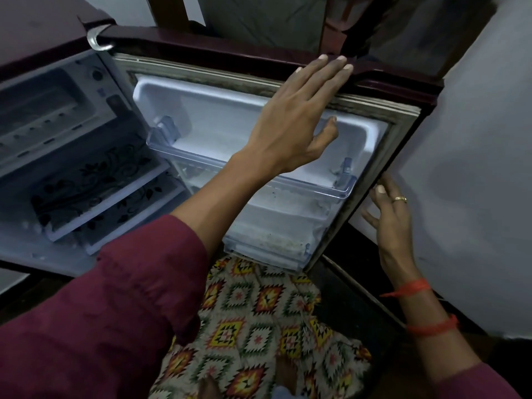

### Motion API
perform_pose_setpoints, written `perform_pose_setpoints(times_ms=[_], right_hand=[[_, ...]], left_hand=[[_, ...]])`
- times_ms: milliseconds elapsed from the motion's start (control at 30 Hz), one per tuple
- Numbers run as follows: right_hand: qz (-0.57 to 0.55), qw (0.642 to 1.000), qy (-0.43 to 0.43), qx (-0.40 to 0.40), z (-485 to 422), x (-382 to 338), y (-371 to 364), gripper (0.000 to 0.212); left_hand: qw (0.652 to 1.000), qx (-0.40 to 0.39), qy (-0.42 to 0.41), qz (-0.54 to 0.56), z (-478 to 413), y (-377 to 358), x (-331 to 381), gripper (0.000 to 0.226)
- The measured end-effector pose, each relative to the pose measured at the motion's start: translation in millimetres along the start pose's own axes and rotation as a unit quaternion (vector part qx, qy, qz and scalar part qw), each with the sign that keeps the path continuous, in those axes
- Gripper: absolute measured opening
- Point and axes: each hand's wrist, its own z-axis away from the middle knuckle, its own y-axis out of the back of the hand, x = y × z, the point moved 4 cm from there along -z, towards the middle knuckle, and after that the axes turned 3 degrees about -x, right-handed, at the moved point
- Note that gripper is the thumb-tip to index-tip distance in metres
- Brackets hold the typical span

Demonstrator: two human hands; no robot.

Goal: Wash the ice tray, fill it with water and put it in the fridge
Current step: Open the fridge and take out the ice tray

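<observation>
My left hand (290, 116) lies flat, fingers straight, on the top edge of the fridge door (218, 119). My right hand (388, 217), fingers spread and empty, perhaps touches its side edge.

View: head. One wide-angle camera, worn on the person's head, set above the maroon fridge (34, 30) and looking forward and steeply down.
Range: close. The left hand (293, 125) and right hand (388, 220) enter from below, and both reach the door.
Centre of frame: white plastic inner liner (224, 116) of the open fridge door, seen from above.
Left of frame: fridge cavity with black-flowered shelves (95, 185).
Right of frame: pale painted wall (475, 168).
Lower edge: the wearer's own maroon sleeve (115, 312) and geometric-patterned garment (253, 318), directly beneath the lens.
Distortion: straight edges bow toward the frame's borders.
</observation>
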Motion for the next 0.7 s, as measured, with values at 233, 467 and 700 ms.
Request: perform_pose_setpoints(times_ms=[233, 467, 700], right_hand=[[-0.009, 1.000, 0.003, -0.027, -2.6, -5.4, -11.8, 0.049], [0.005, 0.997, 0.025, -0.070, -0.2, -2.4, -22.0, 0.053], [0.051, 0.990, 0.132, -0.020, 33.8, 0.5, -43.1, 0.030]], left_hand=[[0.999, -0.032, 0.023, -0.027, -18.4, -7.9, -2.5, 0.073], [0.998, -0.048, 0.025, -0.038, -18.0, -5.4, -2.2, 0.073], [0.996, -0.007, 0.082, -0.023, 47.6, 15.0, -21.9, 0.069]])
